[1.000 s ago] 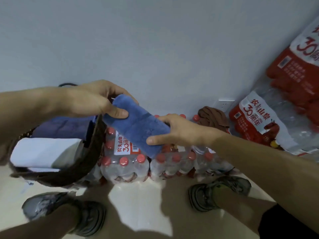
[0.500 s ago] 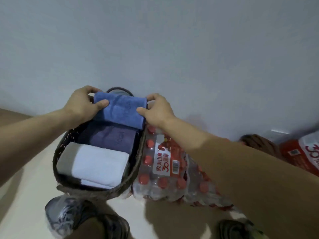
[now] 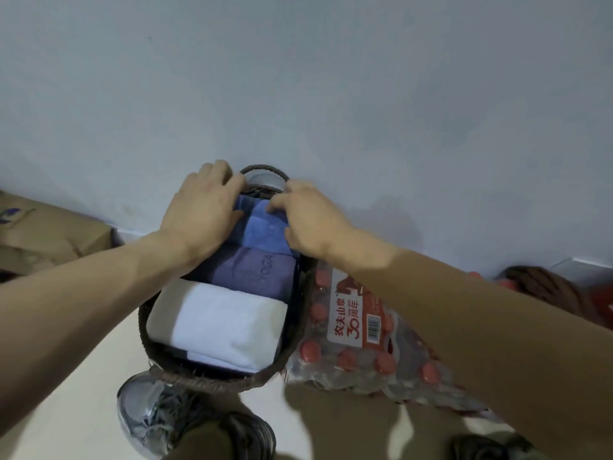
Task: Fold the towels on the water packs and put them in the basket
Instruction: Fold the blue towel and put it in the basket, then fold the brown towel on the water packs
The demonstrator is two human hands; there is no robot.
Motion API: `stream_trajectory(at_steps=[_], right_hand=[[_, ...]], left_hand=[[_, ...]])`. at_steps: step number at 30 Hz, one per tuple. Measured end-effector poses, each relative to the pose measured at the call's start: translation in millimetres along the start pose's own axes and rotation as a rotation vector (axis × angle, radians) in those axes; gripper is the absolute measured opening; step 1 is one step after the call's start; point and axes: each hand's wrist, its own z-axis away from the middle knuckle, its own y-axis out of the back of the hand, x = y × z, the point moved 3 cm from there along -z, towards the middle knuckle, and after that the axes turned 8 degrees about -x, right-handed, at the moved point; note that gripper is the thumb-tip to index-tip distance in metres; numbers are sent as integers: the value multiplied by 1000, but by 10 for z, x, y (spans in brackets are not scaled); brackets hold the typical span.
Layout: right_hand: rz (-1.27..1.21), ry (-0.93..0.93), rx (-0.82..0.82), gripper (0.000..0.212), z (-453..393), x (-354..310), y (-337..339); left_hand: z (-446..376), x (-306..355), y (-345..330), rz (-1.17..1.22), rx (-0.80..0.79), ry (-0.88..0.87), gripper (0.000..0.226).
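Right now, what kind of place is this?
Probably a storage corner indoors, against a plain wall: shrink-wrapped water packs sit on the floor, a cardboard box is beside them, and a wicker basket holds folded towels.
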Motion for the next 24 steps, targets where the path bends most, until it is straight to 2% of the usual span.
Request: stream_trajectory(at_steps=[2,4,7,10,12,14,16,19,21,24], right_hand=[[29,34,-102,42,-5,20,-39],[-12,24,-168,48,6,63,-63],[54,57,-212,60,-27,39,-92],[134,41,-205,57,-98,-29,-97],[84,32,-191,60,-93,-3,-53],[-2,31,-111,57,30,113,44],[-38,27,-4,43,290,323,175],[-45,-22,-1,31,846,806,366],[-73,-90,-110,28,1288,1216,459],[-86,-208,-275,24,1966,1845,491]], left_hand=[[16,-21,-73,128,-93,-38,20],[53,-117,-133,252,-192,19,23],[81,-196,-172,290,-257,33,24],[53,-170,-141,291,-306,62,29],[16,-135,-108,266,-352,84,31],[-37,-97,-25,224,-373,94,29],[-90,-9,98,185,-332,79,24],[-141,336,307,177,-250,-13,13],[-188,719,389,183,-241,-131,9],[-251,1430,336,221,-346,-221,15]])
